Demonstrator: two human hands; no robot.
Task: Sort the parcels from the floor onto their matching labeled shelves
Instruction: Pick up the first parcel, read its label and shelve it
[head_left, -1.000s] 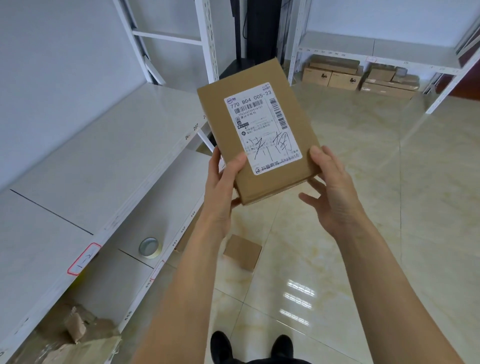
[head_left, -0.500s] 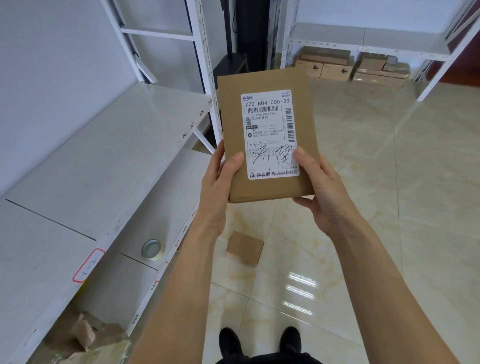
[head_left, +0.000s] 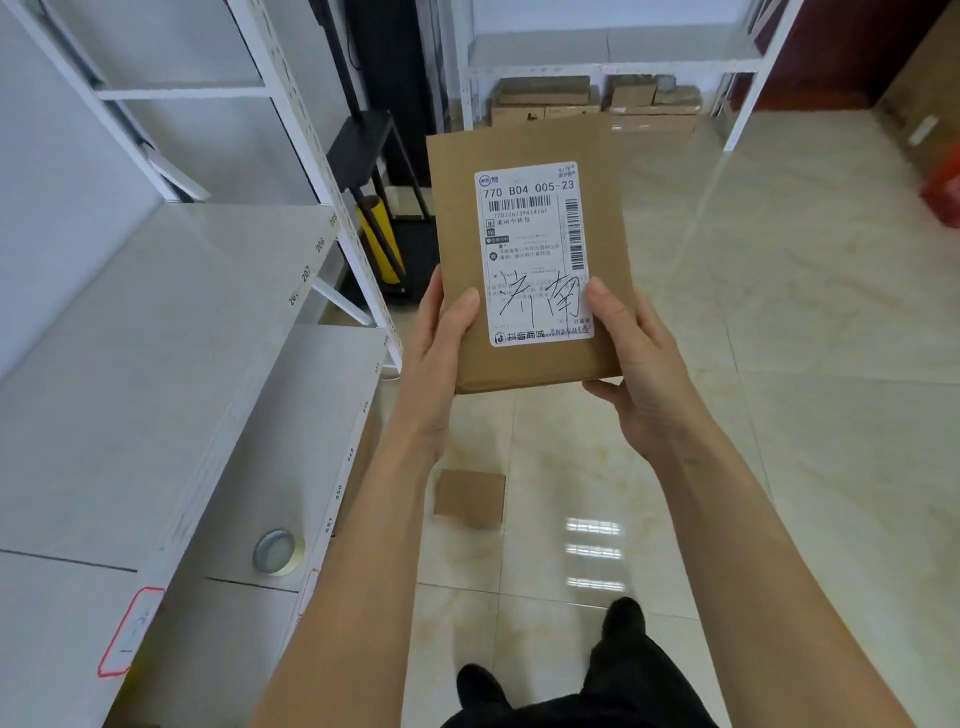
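The left hand (head_left: 441, 358) and right hand (head_left: 636, 364) grip one flat parcel (head_left: 530, 249) by its lower edge, label up, not yet shelved. Another parcel (head_left: 470, 498) lies on the floor below the fingers; the shelf tag (head_left: 130, 631) reads unclearly.

Stockroom: labeled shelves (head_left: 311, 270), stacked parcels (head_left: 597, 101)

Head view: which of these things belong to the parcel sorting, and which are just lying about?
Job:
held parcel, in left hand and right hand
small parcel on the floor
labelled shelves

Lying about:
tape roll
yellow film roll
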